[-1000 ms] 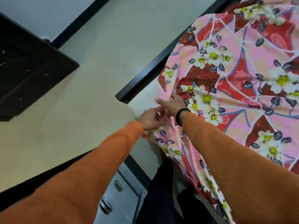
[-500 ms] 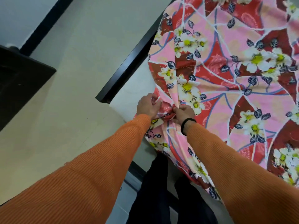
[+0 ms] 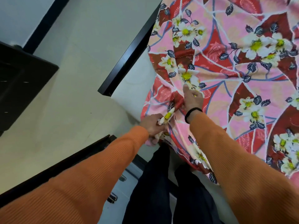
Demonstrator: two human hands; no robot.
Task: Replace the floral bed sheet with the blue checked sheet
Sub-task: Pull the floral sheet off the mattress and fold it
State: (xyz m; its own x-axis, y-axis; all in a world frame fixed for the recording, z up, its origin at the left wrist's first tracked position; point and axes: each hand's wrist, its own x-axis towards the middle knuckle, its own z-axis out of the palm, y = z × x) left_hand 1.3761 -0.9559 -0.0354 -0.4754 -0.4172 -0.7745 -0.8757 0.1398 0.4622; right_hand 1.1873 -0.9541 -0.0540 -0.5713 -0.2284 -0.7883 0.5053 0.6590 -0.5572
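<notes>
The floral sheet covers the mattress corner, its gathered edge hanging beside the black bed frame; bare floor lies open to the left. The left hand has its grip pinching bunched sheet edge. The right hand clutches a fold, forefinger extended on the fabric.

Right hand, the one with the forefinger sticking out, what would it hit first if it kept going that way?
Probably the white flower printed on the floral sheet; the right hand points its forefinger at it.
</notes>
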